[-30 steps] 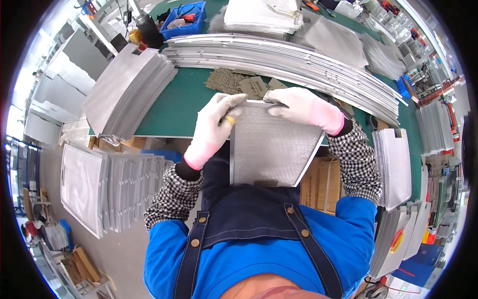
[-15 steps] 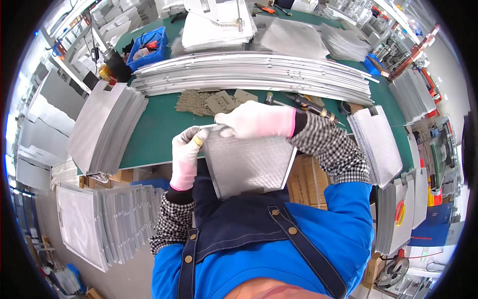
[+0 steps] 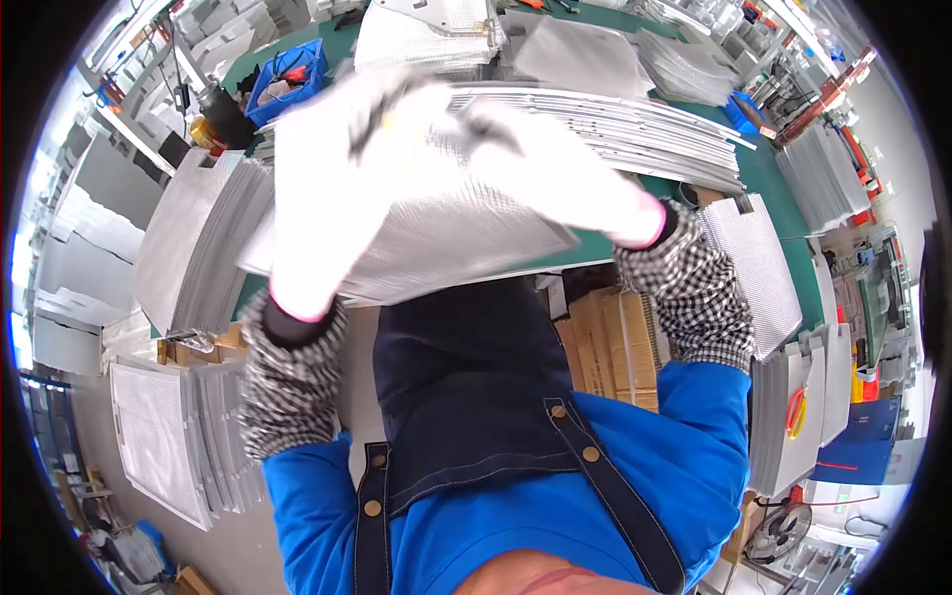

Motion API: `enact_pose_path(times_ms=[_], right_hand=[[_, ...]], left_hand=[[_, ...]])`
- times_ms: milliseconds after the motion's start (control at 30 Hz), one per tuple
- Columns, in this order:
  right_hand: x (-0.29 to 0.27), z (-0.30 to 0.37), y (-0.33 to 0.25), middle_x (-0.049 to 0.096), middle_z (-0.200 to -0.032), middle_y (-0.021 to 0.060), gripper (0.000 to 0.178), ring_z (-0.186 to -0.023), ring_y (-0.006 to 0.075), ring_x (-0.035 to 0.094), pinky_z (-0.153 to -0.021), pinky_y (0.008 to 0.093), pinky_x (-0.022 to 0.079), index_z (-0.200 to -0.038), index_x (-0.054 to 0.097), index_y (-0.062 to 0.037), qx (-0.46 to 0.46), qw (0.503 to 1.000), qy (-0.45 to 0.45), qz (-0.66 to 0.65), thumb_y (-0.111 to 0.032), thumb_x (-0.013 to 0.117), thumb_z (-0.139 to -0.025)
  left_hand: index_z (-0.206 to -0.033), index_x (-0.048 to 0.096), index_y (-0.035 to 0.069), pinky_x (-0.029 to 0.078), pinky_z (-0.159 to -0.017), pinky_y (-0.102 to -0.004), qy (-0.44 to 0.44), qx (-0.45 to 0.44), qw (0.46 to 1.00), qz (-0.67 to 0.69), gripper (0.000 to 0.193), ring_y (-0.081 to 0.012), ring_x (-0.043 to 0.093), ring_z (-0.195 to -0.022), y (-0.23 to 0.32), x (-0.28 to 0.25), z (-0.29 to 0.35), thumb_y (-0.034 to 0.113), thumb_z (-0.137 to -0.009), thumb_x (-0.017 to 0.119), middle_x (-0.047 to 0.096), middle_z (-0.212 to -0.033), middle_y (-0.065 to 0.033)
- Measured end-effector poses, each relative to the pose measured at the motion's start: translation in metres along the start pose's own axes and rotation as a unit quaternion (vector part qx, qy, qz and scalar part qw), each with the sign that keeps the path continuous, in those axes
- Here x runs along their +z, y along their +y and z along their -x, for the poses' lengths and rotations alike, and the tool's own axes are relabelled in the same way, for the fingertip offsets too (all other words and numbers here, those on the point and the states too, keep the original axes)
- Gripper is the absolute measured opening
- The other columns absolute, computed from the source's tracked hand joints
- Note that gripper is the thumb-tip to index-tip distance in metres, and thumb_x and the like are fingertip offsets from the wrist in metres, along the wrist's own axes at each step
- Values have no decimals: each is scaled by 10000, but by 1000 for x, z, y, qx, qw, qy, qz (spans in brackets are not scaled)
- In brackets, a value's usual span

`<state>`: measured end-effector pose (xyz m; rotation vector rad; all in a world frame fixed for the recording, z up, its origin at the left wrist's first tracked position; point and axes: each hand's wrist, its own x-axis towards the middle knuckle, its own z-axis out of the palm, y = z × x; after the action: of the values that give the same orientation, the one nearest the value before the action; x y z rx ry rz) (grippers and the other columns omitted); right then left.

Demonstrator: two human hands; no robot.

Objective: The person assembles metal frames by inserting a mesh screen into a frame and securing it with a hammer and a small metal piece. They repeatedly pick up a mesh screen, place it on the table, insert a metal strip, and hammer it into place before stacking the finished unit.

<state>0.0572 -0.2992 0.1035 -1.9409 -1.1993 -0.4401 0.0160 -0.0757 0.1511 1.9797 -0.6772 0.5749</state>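
Observation:
A silver mesh panel (image 3: pixel 446 243) with a pale thin frame is tilted over the front edge of the green table, blurred by motion. My left hand (image 3: pixel 332 164), in a white glove with a pink cuff, covers the panel's left part and holds it near its upper edge. Also gloved in white, my right hand (image 3: pixel 565 169) has its curled fingers at the upper edge, right of the left hand. Both hands are overexposed and smeared, so the single fingers are hard to make out. Whether a small part is also between the fingers is hidden.
Long metal strips (image 3: pixel 635 134) lie across the table behind the hands. Stacks of mesh panels stand at the left (image 3: pixel 193 238) and right (image 3: pixel 759 268) table edges. A blue bin (image 3: pixel 290 81) sits back left. Cardboard boxes (image 3: pixel 610 347) stand under the table.
The mesh panel has risen from my lap, moving forward and left over the table edge. Both hands have moved up and forward with it, and my left forearm has swung outward.

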Motion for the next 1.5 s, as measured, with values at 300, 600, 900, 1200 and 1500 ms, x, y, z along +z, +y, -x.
enact_pose_path(times_ms=[300,600,900,1200,1500], right_hand=[[41,136,165,698,-1025,111,215,-943,286,699,-807,409,565,-1047,678,-58,358,773,-203,483,-222,555,-983],[55,102,117,647,-1052,98,249,-901,247,640,-775,359,517,-1143,561,7,341,914,217,-46,-221,505,-1061],[95,42,26,452,-723,-33,271,-571,48,397,-500,214,315,-943,521,-56,325,870,229,-291,-291,503,-1077],[74,24,28,622,-829,11,294,-663,90,540,-599,240,432,-1132,620,9,333,903,216,-161,-270,567,-1054],[-24,-48,10,742,-1068,86,380,-916,238,716,-774,333,570,-1253,702,-98,-42,894,-181,407,-121,680,-874]], left_hand=[[-985,743,138,541,-708,-333,-102,212,940,-249,191,-229,689,-764,-98,38,-18,309,-902,726,718,-863,-57],[-1365,622,190,303,-1139,-613,119,74,906,-400,749,-383,528,-1182,-112,78,13,520,-720,810,602,-1179,-156],[-976,603,91,383,-935,-515,150,74,923,-346,421,-339,518,-979,-129,79,14,371,-723,788,535,-977,-123],[-920,615,108,382,-881,-480,162,107,923,-333,357,-320,514,-916,-137,73,12,336,-719,803,523,-909,-97],[-900,619,111,368,-872,-495,161,97,923,-337,355,-331,514,-925,-132,75,17,366,-740,807,531,-906,-108]])
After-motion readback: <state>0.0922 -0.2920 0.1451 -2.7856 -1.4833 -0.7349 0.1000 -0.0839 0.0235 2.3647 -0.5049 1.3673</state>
